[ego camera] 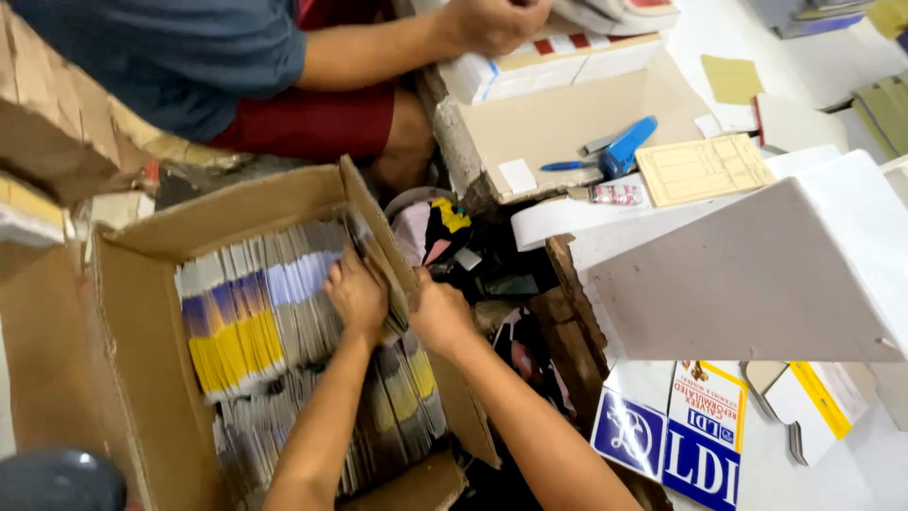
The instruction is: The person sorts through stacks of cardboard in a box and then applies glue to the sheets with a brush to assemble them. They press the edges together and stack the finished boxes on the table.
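Item: cardboard box (142, 312), open-topped, lower left of the frame, packed with flat printed packets (255, 322) standing on edge in rows.

Hands: left hand (356, 291) pressed into the upper row at centre frame, fingers curled down among the packets and clamped on a dark bundle (364, 241) of them. Right hand (441, 317) lay against the box's right wall (378, 227), just beside the left; its fingers were hidden behind the cardboard flap, so whether they were apart or together could not be told.

Orientation: packets stood edge-up, faces turned toward lower left and upper right; each row ran with its long axis from left toward centre frame. The gripped bundle leaned along the right wall, its long axis running toward the upper left.

Risks, as judged: the rows sat tight, so pulling or pushing the bundle could drag neighbours up or crease edges; the right wall already bowed outward and could splay or tear under pressure; loosened packets could fan and topple.

Nearby: another person (189, 57) seated at upper left; a blue stapler (626, 147) on the worktop (567, 114), upper centre.
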